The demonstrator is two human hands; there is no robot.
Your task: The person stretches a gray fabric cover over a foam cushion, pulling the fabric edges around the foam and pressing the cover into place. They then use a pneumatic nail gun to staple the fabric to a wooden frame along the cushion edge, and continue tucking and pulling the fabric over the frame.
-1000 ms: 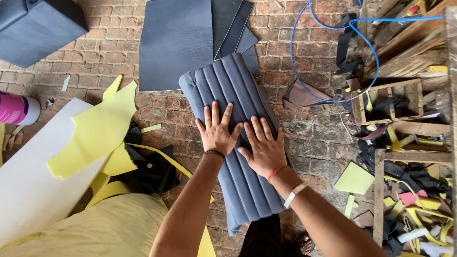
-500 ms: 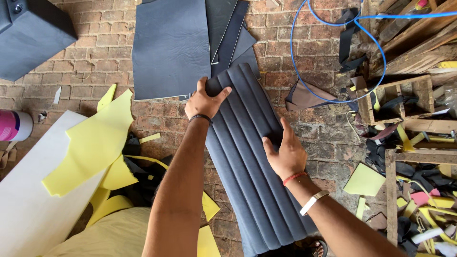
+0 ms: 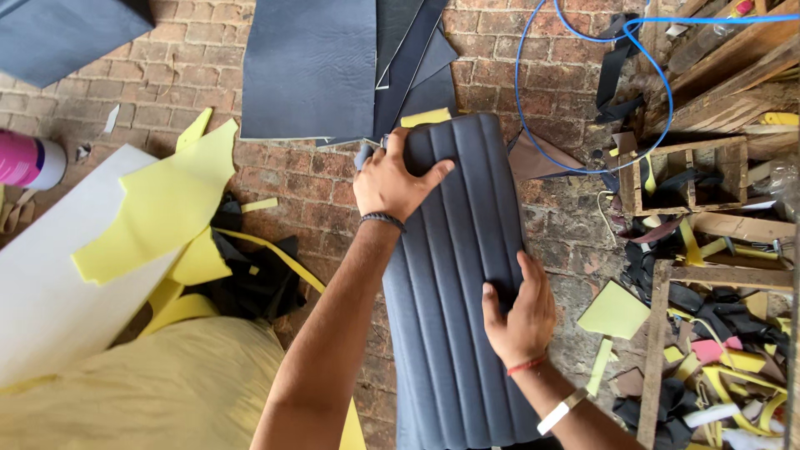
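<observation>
Head view: left hand (image 3: 392, 179) now clamped over the far top corner of the ribbed grey cushion panel (image 3: 462, 283), up from mid-panel pressing a second ago. Right hand (image 3: 518, 312) gripping its right edge; panel lengthwise over brick floor (image 3: 325, 187), being repositioned.

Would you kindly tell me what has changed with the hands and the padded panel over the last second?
Both hands left the panel's middle: the left hand now grips the grey ribbed panel at its far corner, the right hand its right edge. Yellow foam scraps stayed put.
</observation>
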